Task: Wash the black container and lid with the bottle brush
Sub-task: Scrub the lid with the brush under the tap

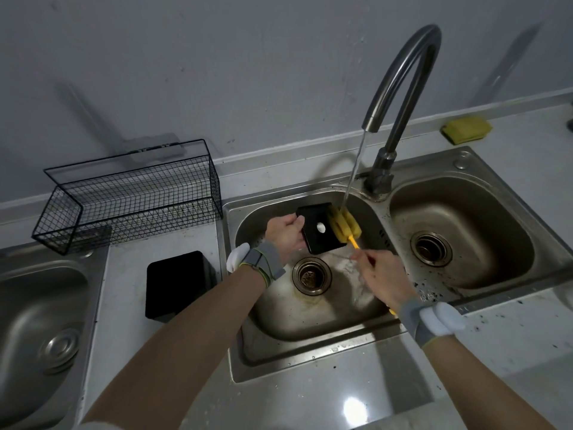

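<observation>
My left hand (283,235) grips the flat black lid (316,231) by its left edge, over the left sink basin (310,321). The lid has a white spot near its middle. My right hand (383,276) holds the thin handle of the bottle brush, and the brush's yellow sponge head (344,225) rests against the lid's right side. Water runs from the faucet (403,88) onto the sponge head. The black container (176,285) stands on the counter left of the sink, apart from both hands.
A black wire basket (130,197) sits on the counter at the back left. The right basin (459,231) has an open drain. A yellow sponge (466,128) lies by the wall at the back right. Another steel sink (40,321) is at the far left.
</observation>
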`<state>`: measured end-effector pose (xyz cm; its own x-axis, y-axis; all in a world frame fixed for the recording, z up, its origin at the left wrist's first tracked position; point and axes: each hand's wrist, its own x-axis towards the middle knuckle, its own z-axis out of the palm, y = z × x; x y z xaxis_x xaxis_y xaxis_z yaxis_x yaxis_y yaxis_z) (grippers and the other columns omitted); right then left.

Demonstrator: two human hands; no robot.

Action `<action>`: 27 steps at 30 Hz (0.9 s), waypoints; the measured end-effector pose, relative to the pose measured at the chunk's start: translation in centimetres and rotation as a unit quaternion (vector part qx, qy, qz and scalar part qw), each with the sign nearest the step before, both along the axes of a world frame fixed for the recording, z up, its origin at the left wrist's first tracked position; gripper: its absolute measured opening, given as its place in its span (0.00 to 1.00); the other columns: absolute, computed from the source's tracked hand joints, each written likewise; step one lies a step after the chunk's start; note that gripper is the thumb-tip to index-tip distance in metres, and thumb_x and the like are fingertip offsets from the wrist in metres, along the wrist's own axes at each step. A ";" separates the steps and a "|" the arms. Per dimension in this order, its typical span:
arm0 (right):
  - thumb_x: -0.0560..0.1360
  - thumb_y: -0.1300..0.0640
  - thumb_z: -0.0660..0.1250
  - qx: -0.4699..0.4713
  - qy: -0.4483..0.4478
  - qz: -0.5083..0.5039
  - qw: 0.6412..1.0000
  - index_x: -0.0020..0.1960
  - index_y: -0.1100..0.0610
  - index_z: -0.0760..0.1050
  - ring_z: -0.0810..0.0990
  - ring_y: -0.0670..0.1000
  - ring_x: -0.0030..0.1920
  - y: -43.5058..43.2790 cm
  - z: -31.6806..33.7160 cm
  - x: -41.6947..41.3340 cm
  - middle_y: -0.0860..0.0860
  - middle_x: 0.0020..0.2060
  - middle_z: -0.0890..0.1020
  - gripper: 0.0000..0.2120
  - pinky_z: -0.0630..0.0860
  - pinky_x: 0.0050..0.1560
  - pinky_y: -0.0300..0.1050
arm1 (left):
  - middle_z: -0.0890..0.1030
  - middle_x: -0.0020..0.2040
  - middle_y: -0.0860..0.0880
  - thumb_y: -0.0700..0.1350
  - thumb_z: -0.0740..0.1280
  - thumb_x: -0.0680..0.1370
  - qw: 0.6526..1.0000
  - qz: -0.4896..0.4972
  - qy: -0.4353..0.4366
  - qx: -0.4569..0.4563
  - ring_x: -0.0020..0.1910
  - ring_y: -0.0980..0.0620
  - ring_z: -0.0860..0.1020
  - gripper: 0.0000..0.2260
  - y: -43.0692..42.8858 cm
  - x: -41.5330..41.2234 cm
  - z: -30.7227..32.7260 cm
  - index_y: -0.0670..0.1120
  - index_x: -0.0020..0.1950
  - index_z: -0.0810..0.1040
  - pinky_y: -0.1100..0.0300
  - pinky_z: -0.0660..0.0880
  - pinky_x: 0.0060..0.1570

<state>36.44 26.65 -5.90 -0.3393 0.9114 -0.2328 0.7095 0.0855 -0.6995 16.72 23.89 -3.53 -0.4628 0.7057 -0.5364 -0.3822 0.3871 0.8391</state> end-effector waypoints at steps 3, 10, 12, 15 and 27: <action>0.83 0.50 0.60 -0.002 0.033 0.010 0.999 0.54 0.55 0.85 0.75 0.52 0.33 -0.1 0.6 -2.0 0.48 0.28 0.76 0.16 0.72 0.41 0.45 | 0.79 0.51 0.39 0.36 0.60 0.84 1.000 0.004 0.003 -0.009 0.42 0.47 0.82 0.16 -0.8 0.4 0.2 0.33 0.70 0.71 0.63 0.81 0.31; 0.83 0.50 0.63 0.027 0.043 0.149 0.988 0.48 0.51 0.84 0.72 0.41 0.27 -3.0 0.6 -2.4 0.42 0.26 0.73 0.13 0.69 0.36 0.40 | 0.79 0.63 0.35 0.37 0.61 0.83 0.999 0.042 -0.006 -0.017 0.60 0.38 0.80 0.19 -2.2 -2.1 0.3 0.35 0.74 0.67 0.47 0.78 0.59; 0.82 0.49 0.63 0.035 0.050 0.175 0.983 0.49 0.50 0.84 0.71 0.43 0.26 -3.5 0.4 -1.8 0.44 0.26 0.74 0.13 0.69 0.33 0.40 | 0.78 0.64 0.33 0.38 0.62 0.83 0.998 0.061 0.007 -0.022 0.61 0.36 0.80 0.20 -2.8 -2.8 0.5 0.36 0.75 0.67 0.47 0.78 0.58; 0.83 0.51 0.61 0.077 0.042 0.174 0.981 0.43 0.44 0.79 0.75 0.46 0.27 -4.2 0.1 -1.0 0.46 0.25 0.76 0.12 0.74 0.34 0.46 | 0.78 0.63 0.32 0.37 0.62 0.83 0.994 0.103 0.030 -0.023 0.59 0.35 0.80 0.20 -4.0 -3.9 1.0 0.41 0.75 0.68 0.56 0.81 0.41; 0.76 0.55 0.73 0.107 0.130 0.143 0.975 0.63 0.54 0.69 0.83 0.52 0.52 -2.1 3.3 -5.0 0.52 0.55 0.77 0.19 0.79 0.52 0.41 | 0.80 0.42 0.43 0.40 0.70 0.76 0.991 0.085 0.082 -0.067 0.34 0.47 0.80 0.05 -6.6 -6.2 3.5 0.48 0.41 0.82 0.60 0.77 0.20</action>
<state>31.42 24.60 -2.60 -0.6083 0.7898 0.0795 0.4370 0.4168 -0.7971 10.54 17.34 -0.06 -0.6567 0.5378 -0.5287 -0.3145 0.4418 0.8402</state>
